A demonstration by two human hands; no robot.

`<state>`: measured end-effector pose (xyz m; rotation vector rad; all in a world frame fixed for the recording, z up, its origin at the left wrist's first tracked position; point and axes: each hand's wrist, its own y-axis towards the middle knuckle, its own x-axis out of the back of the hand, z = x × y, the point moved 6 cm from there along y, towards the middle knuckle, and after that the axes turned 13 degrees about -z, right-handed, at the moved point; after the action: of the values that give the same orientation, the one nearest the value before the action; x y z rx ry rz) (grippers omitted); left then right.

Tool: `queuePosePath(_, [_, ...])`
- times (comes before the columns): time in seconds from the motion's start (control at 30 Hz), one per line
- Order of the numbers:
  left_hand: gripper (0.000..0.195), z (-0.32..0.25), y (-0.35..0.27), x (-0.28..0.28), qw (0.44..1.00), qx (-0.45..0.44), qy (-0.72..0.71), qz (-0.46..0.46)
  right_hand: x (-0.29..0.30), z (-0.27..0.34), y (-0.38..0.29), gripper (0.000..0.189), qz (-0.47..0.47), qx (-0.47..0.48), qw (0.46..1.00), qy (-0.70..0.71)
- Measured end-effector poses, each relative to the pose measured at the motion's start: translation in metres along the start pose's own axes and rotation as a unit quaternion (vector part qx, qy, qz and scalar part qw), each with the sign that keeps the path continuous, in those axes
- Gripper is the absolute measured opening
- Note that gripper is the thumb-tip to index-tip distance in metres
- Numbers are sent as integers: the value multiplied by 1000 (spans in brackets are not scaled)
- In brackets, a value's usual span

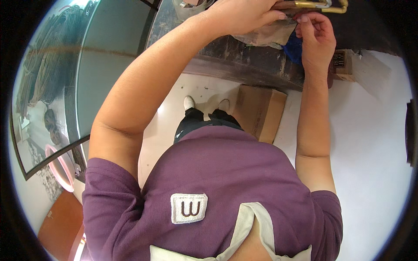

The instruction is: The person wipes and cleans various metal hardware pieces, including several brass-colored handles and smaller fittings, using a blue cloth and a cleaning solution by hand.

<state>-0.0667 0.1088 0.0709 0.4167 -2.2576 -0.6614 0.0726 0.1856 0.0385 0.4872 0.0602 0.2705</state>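
At the top of the head view, my left hand [248,16] grips a brown strap-like piece [287,4], its thumb along the lower edge. Gold-coloured metal loops [336,9], like a buckle or handle frame, stick out from that piece to the right. My right hand [316,34] is just below the loops. Its thumb and forefinger pinch at the lower edge of the brown piece, and the other fingers curl in. Under both hands lies a crumpled beige sheet or bag [264,35]. Blue material [293,50] shows beside my right wrist. The picture's top edge cuts off part of the brown piece.
A worn dark workbench [222,50] spans the top, with a translucent container [186,12] holding small items. A cardboard box [258,111] stands on the floor by my feet. Another small box [343,63] is at right. Cords [42,62] hang behind glass at left.
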Motion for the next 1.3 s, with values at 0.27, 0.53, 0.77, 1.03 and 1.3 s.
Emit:
queuePosePath(0.27, [22, 13, -5, -4, 1000, 25, -14, 10, -1, -13, -3, 11, -20, -40, 999, 7])
queuePosePath(0.53, [22, 8, 1, -4, 997, 58, -14, 39, 4, -13, 1, 11, -23, -33, 999, -15])
queuePosePath(0.77, [23, 0, 3, -5, 995, 79, -25, 53, 6, 0, -3, 10, -51, 19, 996, -73])
queuePosePath(1.03, [26, 13, -6, -20, 980, 133, -122, 84, -1, -8, -8, 13, -10, -155, 978, 137])
queuePosePath(1.3, [27, 21, -18, -40, 910, 273, -246, 193, 8, -19, -14, 14, -37, -266, 946, 181])
